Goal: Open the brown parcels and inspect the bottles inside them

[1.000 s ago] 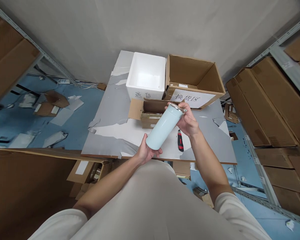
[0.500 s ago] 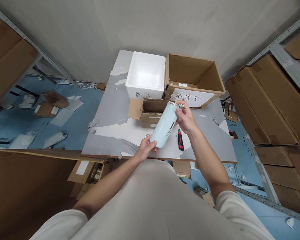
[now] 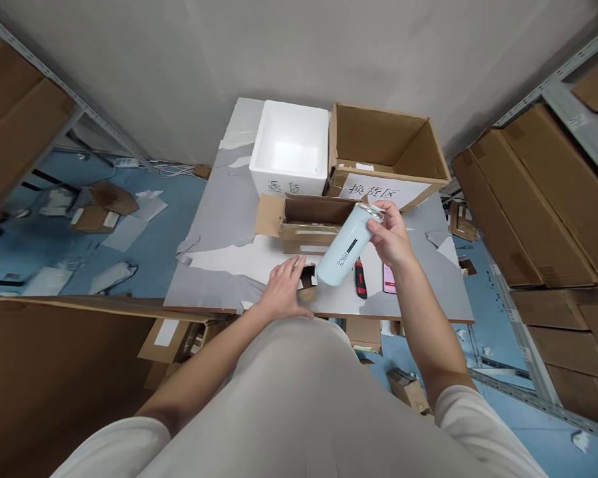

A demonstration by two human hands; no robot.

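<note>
A light blue insulated bottle (image 3: 346, 245) with black lettering and a metal-ringed cap is tilted over the table. My right hand (image 3: 391, 236) grips it at the cap end, fingers closed around it. My left hand (image 3: 284, 289), fingers and thumb apart, is at a small open cardboard box (image 3: 307, 293) near the table's front edge, partly hiding it. Whether the fingers press on the box I cannot tell. Between the bottle and my right forearm lies a red and black utility knife (image 3: 360, 279). A phone with a pink screen (image 3: 389, 279) is partly behind my right wrist.
Behind the hands stands an open cardboard carton (image 3: 303, 240). Farther back are a white foam box (image 3: 289, 184) and a large labelled cardboard box (image 3: 389, 190). Shelves with cartons (image 3: 538, 206) flank the right. A large carton (image 3: 70, 358) is at the lower left.
My left hand has let go of the bottle's base and moved left to the small box. The bottle, in my right hand, has shifted right and turned, and the phone shows now.
</note>
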